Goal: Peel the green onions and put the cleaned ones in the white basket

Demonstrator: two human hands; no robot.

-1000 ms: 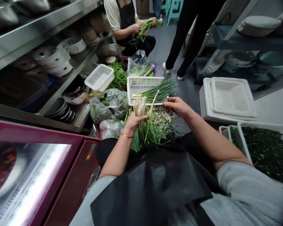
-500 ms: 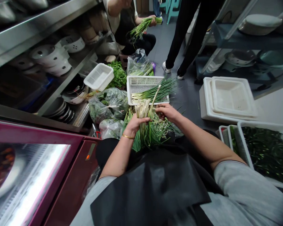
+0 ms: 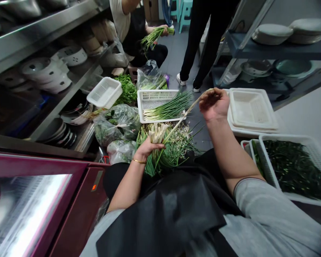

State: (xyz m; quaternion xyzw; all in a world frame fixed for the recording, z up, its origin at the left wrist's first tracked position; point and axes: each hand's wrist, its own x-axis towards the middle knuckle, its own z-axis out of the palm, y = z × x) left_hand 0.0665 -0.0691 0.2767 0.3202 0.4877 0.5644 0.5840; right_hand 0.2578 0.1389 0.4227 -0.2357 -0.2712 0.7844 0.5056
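Note:
My left hand (image 3: 147,147) is closed around a bunch of scallions (image 3: 158,133), their white ends pointing up and the green leaves hanging below. One longer scallion (image 3: 173,132) leans out of that bunch to the upper right. Raised to the right, my right hand (image 3: 215,103) pinches a pale strip of scallion skin (image 3: 196,102) that runs down to the root end of this stalk. Under my hands lies a heap of loose scallions and peelings (image 3: 183,139). Just beyond it, a white perforated basket (image 3: 158,93) holds scallions laid lengthwise.
At left are bagged greens (image 3: 117,123), a small white basket (image 3: 105,92) and leafy herbs (image 3: 128,89). A crouching co-worker (image 3: 132,30) holds green stalks; another person's legs (image 3: 200,43) stand ahead. White tubs (image 3: 253,107) and a basket of dark green peppers (image 3: 296,167) are at right.
My right hand has moved up and to the right, away from the bunch, drawing the pale strip out with it. My left hand still grips the bunch. The view has shifted slightly.

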